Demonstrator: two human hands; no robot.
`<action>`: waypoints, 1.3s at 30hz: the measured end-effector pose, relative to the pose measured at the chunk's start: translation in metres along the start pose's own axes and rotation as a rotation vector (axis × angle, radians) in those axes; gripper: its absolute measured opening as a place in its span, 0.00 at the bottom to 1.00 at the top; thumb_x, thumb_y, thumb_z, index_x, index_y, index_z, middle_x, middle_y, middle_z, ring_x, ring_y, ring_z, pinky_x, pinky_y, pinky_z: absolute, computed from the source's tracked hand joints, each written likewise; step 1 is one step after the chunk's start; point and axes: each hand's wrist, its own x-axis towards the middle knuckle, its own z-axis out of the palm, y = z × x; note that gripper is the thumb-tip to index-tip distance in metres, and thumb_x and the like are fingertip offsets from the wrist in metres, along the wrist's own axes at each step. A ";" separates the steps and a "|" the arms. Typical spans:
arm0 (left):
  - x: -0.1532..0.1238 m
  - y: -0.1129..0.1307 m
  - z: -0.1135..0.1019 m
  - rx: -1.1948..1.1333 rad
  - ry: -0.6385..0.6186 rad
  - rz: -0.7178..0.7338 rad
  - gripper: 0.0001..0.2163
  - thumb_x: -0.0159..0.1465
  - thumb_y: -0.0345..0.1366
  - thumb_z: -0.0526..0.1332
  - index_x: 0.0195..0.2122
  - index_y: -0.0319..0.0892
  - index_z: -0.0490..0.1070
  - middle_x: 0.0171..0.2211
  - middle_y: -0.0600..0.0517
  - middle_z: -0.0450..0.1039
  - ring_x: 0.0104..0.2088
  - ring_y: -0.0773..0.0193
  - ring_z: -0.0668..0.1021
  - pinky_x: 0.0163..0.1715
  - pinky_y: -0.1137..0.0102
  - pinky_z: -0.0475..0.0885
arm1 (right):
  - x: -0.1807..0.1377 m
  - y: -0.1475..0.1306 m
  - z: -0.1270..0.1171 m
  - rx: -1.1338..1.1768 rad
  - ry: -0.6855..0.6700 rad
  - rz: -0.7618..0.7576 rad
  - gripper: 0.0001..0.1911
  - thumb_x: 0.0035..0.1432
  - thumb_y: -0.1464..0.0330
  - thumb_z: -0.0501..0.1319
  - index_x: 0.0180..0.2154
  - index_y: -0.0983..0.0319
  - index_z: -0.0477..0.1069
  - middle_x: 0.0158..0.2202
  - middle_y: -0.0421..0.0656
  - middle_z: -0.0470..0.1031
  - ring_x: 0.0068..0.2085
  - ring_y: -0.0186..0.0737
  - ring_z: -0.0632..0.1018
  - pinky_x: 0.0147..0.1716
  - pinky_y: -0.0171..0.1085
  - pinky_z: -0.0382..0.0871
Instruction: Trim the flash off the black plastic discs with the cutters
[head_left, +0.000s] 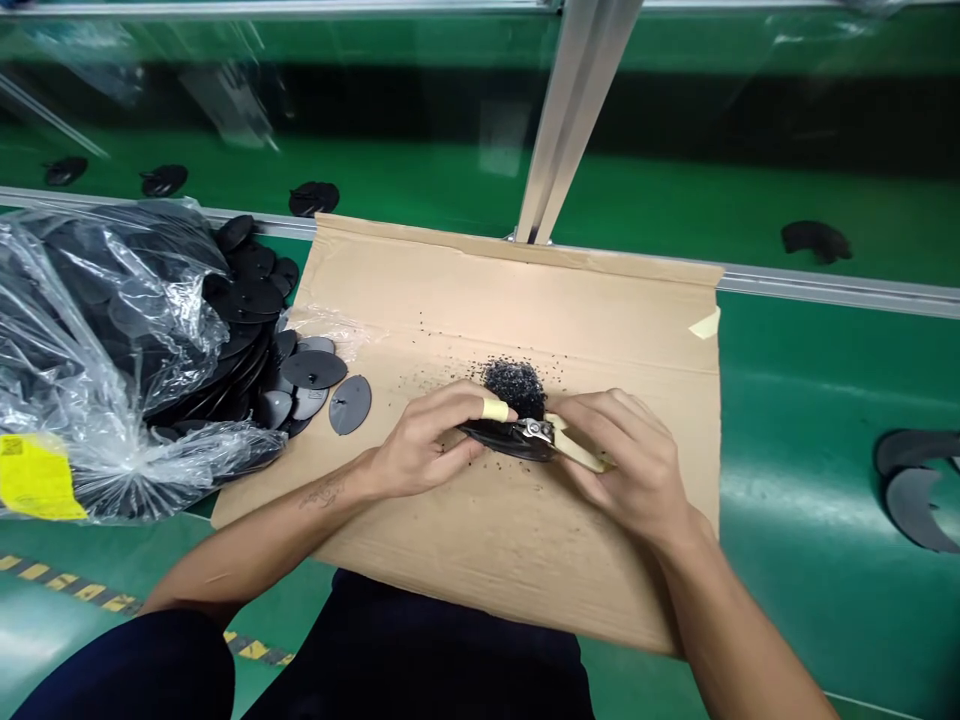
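My left hand, with yellow tape around one finger, is closed on the edge of a black plastic disc. In my right hand is a pair of nippers with pale yellow handles. Their metal jaws lie against the disc's upper edge, near my left fingertip; whether they are closed on a piece of it I cannot tell. Just beyond the disc, a heap of small black clippings sits on a cardboard sheet, with loose bits scattered around it.
On the left, a clear plastic bag bearing a yellow label spills many black discs. One grey disc lies on the cardboard. Curved black pieces rest at the right. A metal post rises behind the cardboard.
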 end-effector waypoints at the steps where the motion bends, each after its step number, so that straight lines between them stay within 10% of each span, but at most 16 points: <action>1: 0.000 0.000 0.001 -0.012 0.006 -0.003 0.14 0.67 0.26 0.60 0.53 0.41 0.74 0.42 0.45 0.79 0.44 0.62 0.80 0.42 0.65 0.78 | 0.000 0.000 0.000 -0.015 -0.002 -0.001 0.12 0.66 0.70 0.62 0.51 0.61 0.72 0.42 0.49 0.81 0.38 0.43 0.79 0.35 0.42 0.71; 33: -0.005 -0.003 0.005 -0.045 0.016 -0.015 0.13 0.69 0.28 0.61 0.53 0.41 0.74 0.42 0.45 0.79 0.43 0.62 0.81 0.42 0.67 0.79 | -0.002 -0.007 0.000 -0.301 0.031 -0.042 0.08 0.66 0.71 0.62 0.45 0.60 0.78 0.32 0.42 0.82 0.28 0.36 0.75 0.29 0.38 0.68; 39: -0.003 -0.003 0.003 -0.039 -0.031 0.003 0.12 0.68 0.27 0.61 0.53 0.39 0.74 0.42 0.44 0.79 0.43 0.62 0.81 0.42 0.67 0.80 | -0.004 -0.008 0.004 0.049 0.020 0.069 0.08 0.67 0.72 0.61 0.45 0.62 0.77 0.35 0.46 0.82 0.33 0.38 0.81 0.32 0.37 0.75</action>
